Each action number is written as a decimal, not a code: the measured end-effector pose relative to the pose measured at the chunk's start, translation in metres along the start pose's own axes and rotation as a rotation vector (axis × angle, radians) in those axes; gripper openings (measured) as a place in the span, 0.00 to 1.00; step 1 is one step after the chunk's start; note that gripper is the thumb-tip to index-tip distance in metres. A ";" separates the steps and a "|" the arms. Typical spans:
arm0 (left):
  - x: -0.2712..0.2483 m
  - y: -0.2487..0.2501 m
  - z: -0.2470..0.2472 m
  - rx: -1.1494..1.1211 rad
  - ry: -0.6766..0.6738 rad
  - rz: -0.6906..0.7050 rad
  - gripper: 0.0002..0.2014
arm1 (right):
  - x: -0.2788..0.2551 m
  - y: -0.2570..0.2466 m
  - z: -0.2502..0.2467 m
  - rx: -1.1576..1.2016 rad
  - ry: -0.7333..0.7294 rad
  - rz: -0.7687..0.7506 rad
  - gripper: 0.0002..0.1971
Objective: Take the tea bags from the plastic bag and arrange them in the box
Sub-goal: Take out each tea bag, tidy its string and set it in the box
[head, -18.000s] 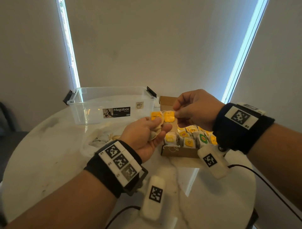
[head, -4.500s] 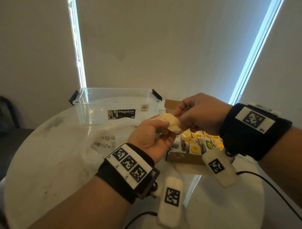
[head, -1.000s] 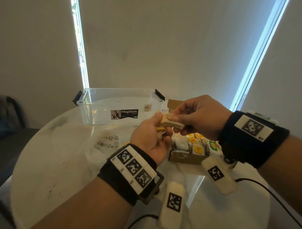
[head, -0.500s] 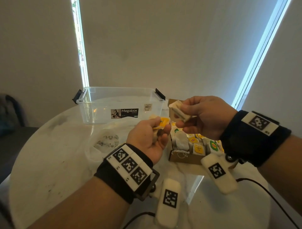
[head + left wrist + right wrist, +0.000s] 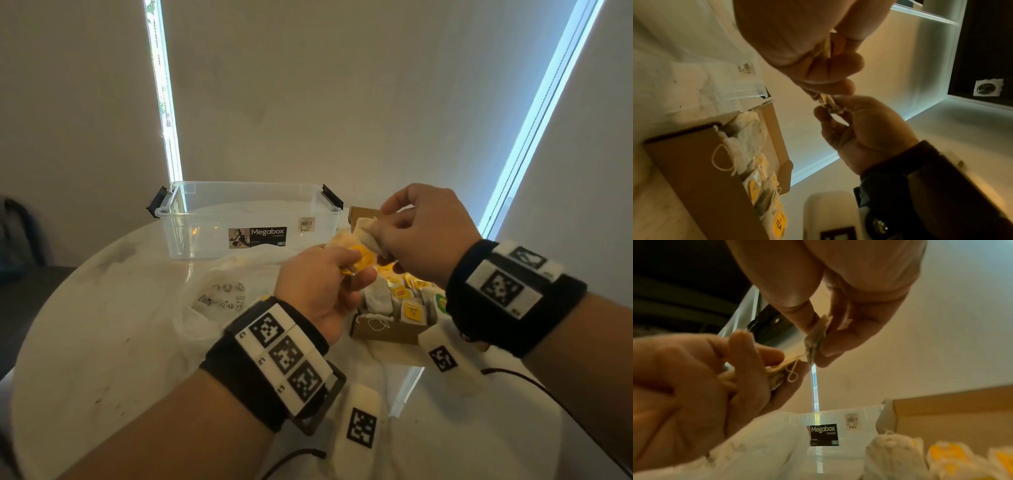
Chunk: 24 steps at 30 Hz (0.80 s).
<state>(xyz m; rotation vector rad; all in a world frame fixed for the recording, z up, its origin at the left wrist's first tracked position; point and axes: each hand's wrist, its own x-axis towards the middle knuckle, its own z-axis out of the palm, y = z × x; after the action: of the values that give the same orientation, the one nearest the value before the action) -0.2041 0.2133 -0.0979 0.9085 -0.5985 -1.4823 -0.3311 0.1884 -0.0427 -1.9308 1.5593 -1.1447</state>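
While the left hand (image 5: 320,287) grips a small bunch of tea bags (image 5: 356,258), the right hand (image 5: 424,236) pinches one tea bag (image 5: 368,234) above the cardboard box (image 5: 387,330), one plastic bag (image 5: 219,301) lying left.

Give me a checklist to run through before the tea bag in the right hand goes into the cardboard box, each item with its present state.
1. Right hand pinches one tea bag: ok.
2. That bag is free of the bunch of tea bags in the left hand: cannot tell; in the right wrist view a string loops where the two meet.
3. Left hand grips its bunch firmly: ok.
4. Cardboard box is open and below the hands: ok.
5. A free slot in the box: cannot tell; the hands hide the far rows.
6. Bags already in the box stand in rows: ok for the near ones.
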 end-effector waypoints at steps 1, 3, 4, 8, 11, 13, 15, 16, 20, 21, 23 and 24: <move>0.001 -0.001 0.001 0.011 -0.007 0.009 0.11 | 0.000 0.001 0.001 -0.129 0.024 -0.104 0.10; 0.002 -0.002 0.002 0.019 -0.023 0.015 0.10 | 0.000 0.002 0.001 -0.326 0.014 -0.273 0.11; 0.001 -0.001 0.002 0.019 -0.039 0.011 0.10 | -0.002 0.003 0.002 -0.362 -0.019 -0.328 0.11; 0.001 -0.001 -0.003 -0.020 -0.066 -0.023 0.13 | -0.001 0.007 0.002 -0.259 -0.161 -0.308 0.07; 0.002 -0.003 -0.006 -0.005 -0.073 -0.016 0.11 | 0.001 0.005 -0.003 0.013 -0.173 -0.171 0.07; 0.003 -0.004 -0.006 0.025 -0.054 0.000 0.09 | 0.000 0.001 -0.006 0.208 -0.147 -0.076 0.09; 0.005 -0.004 -0.006 0.038 -0.042 -0.002 0.07 | 0.001 -0.001 -0.008 0.293 -0.121 -0.008 0.08; 0.005 -0.003 -0.006 0.049 -0.046 0.002 0.05 | 0.003 -0.001 -0.009 0.267 -0.112 0.012 0.07; 0.004 -0.001 -0.006 0.131 -0.109 0.050 0.03 | 0.010 0.003 -0.011 0.067 -0.293 0.089 0.04; 0.004 -0.001 -0.007 0.150 -0.124 0.056 0.04 | 0.010 0.004 -0.011 0.065 -0.345 0.095 0.05; 0.003 -0.002 -0.008 0.173 -0.131 0.061 0.08 | 0.009 0.005 -0.013 0.042 -0.381 0.056 0.06; 0.004 -0.002 -0.009 0.173 -0.114 0.063 0.10 | 0.010 0.006 -0.014 0.021 -0.372 0.034 0.05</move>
<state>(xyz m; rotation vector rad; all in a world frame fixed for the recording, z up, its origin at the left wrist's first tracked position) -0.1972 0.2112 -0.1052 0.9332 -0.8423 -1.4491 -0.3453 0.1793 -0.0359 -1.9585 1.3663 -0.7305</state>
